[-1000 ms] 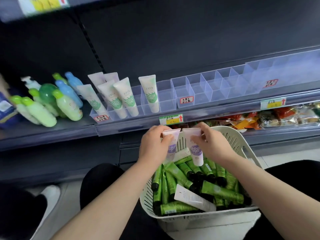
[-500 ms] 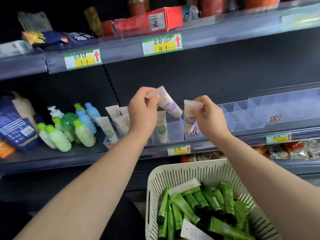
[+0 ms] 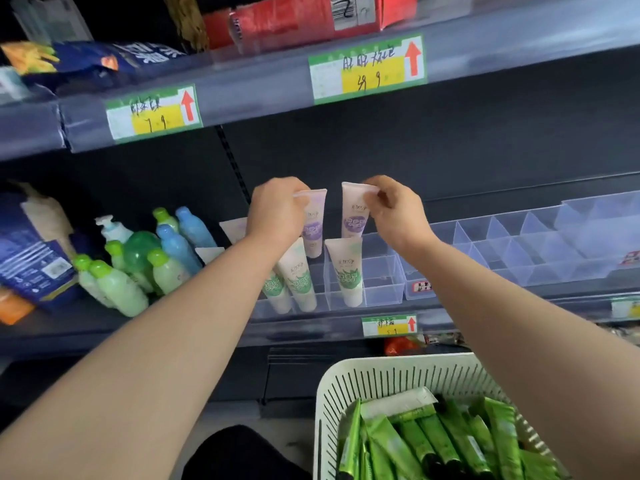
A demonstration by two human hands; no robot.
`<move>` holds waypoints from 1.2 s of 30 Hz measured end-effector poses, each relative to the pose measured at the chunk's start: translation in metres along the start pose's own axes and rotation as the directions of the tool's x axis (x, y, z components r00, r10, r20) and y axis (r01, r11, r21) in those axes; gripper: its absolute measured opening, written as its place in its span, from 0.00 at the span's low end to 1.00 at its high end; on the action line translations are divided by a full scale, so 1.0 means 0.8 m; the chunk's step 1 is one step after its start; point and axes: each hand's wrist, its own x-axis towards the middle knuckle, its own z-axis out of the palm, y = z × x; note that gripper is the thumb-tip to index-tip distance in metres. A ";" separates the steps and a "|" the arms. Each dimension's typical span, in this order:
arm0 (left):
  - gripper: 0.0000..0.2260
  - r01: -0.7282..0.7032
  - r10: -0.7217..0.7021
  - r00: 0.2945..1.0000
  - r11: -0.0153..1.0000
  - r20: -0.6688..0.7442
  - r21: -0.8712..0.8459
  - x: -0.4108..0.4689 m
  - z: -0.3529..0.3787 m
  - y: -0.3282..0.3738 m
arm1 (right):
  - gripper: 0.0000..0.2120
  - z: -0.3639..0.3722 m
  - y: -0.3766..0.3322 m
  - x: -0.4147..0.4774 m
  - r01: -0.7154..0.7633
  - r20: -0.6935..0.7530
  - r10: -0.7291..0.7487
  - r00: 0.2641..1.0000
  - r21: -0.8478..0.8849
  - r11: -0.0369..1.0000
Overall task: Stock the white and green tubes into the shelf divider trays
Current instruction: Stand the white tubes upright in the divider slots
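Having been raised from the basket (image 3: pixel 398 363), two white tubes (image 3: pixel 355 216) are pinched by the crimp, one per grip, left hand (image 3: pixel 277 211) and right hand (image 3: pixel 398 214), poised above the divider trays (image 3: pixel 384 271) for slotting.

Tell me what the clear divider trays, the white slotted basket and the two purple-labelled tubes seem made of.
Clear divider trays: likely rigid transparent plastic, glossy; see-through thin walls.
White slotted basket: probably moulded plastic, matte, with even slots.
Purple-labelled tubes: apparently soft plastic, satin, with flat crimped ends.
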 end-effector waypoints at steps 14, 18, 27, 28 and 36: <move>0.16 0.147 -0.202 0.947 0.963 0.248 0.225 0.023 0.020 -0.007 | 0.16 0.040 0.006 0.032 -0.186 0.238 0.211 0.948 -0.125 0.975; 0.14 0.059 -0.128 0.965 0.956 0.229 0.289 0.018 0.018 -0.001 | 0.16 0.038 0.000 0.034 -0.175 0.245 0.199 0.949 -0.117 0.978; 0.17 0.026 -0.072 0.986 0.958 0.152 0.286 -0.006 -0.002 0.008 | 0.17 0.020 -0.009 0.018 -0.102 0.202 0.137 0.970 -0.174 0.980; 0.17 0.024 -0.068 0.986 0.960 0.149 0.277 -0.010 -0.006 0.011 | 0.17 0.016 -0.011 0.015 -0.090 0.197 0.128 0.972 -0.191 0.977; 0.22 -0.033 0.007 0.991 0.982 0.137 0.187 -0.047 -0.032 0.049 | 0.18 -0.021 -0.017 -0.030 -0.062 0.115 0.110 0.987 -0.355 0.933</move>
